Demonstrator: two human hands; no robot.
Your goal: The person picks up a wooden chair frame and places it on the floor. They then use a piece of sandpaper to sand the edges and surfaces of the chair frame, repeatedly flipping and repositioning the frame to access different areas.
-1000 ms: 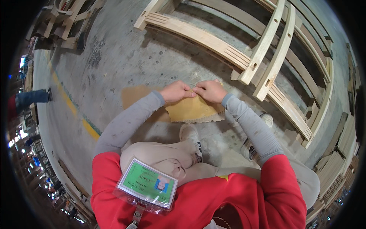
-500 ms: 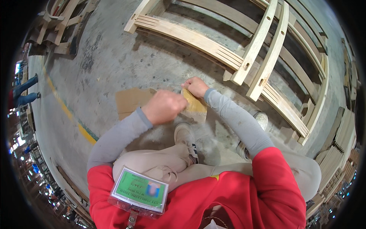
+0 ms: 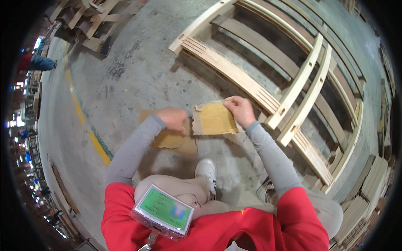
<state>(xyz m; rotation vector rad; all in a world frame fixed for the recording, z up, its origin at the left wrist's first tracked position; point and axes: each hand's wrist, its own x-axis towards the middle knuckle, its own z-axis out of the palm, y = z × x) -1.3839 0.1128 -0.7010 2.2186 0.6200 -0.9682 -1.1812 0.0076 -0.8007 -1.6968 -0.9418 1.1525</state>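
My right hand (image 3: 241, 112) pinches the upper right corner of a yellowish-brown piece of cardboard (image 3: 214, 120), whose left edge is ragged. Close by on the left, my left hand (image 3: 173, 119) is closed on another torn cardboard piece (image 3: 168, 139), which hangs below the fingers. A gap separates the two pieces. Under the left-hand piece a larger brown cardboard sheet (image 3: 191, 147) lies on the concrete floor, partly hidden by the hand and the torn piece.
Pale slatted wooden frames (image 3: 234, 73) take up the upper right, near my right hand. Stacked wooden parts (image 3: 362, 201) stand at the far right. More wooden pieces (image 3: 98, 25) are at the upper left, beside a yellow floor line (image 3: 77, 106). Another person's leg (image 3: 42, 62) shows at the left.
My hands have moved apart, and the cardboard is now in two separate pieces, one in each hand. The view has shifted, so the wooden frames appear lower and further right.
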